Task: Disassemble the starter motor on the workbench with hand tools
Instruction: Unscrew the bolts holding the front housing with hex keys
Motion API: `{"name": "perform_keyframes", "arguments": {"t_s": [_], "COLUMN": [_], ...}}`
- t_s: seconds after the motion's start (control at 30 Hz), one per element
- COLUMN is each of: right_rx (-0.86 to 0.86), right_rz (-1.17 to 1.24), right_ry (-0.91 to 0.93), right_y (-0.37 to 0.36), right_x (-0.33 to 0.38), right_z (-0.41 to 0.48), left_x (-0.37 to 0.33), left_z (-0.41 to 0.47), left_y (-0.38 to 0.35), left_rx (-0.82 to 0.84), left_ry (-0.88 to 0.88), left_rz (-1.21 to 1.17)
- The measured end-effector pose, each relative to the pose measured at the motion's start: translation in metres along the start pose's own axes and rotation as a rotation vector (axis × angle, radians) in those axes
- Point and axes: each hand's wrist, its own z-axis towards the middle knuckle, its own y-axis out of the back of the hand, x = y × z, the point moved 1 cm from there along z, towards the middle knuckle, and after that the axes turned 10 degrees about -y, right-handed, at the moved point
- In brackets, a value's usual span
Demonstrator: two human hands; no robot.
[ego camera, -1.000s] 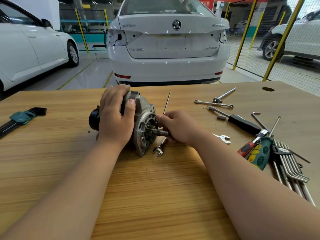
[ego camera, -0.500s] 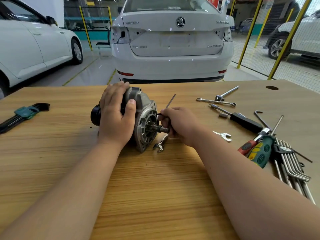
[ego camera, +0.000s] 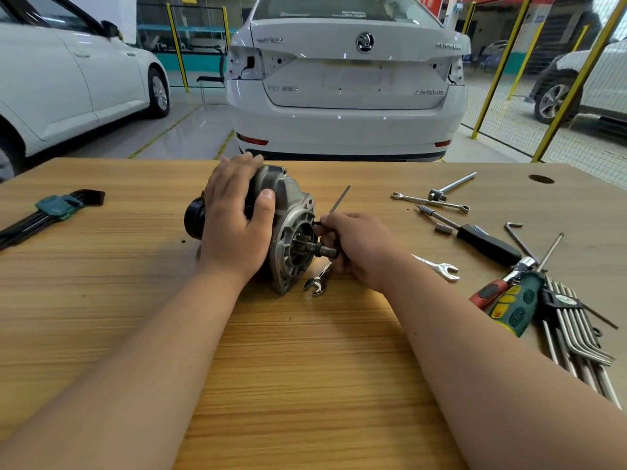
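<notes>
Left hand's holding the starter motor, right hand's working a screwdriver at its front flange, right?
Not a screwdriver: the head view shows the right hand pinching a thin L-shaped hex key at the flange. The left hand does hold the starter motor.

Left hand [ego camera: 234, 228] cupped palm-down, right hand [ego camera: 359, 247] fingers curled, pinching

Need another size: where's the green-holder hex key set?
Head view: the hex key set lies far left on the workbench, left of the starter motor.
</notes>
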Motion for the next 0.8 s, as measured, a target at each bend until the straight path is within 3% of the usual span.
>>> {"name": "perform_keyframes", "arguments": {"t_s": [0.3, 0.47, 0.67, 0.8], "right_rx": [0.064, 0.018, -0.051, -0.183], "right_rz": [0.070, -0.100, -0.202, -0.521], "right_ry": [-0.172, -0.019, 0.006, 0.216], "right_y": [0.002, 0.006, 0.003, 0.003], "right_x": [0.005, 0.007, 0.008, 0.012], "right_z": [-0.002, -0.002, -0.004, -0.007], "left_x": [-0.001, -0.001, -0.001, -0.001], "left_z": [0.001, 0.001, 0.001, 0.000], "left_y": [-0.001, -0.001, -0.001, -0.001], "left_rx": [0.000, 0.005, 0.004, -0.002], "left_ry": [0.012, 0.024, 0.019, 0.017], "left_rz": [-0.012, -0.008, -0.008, -0.006]}}
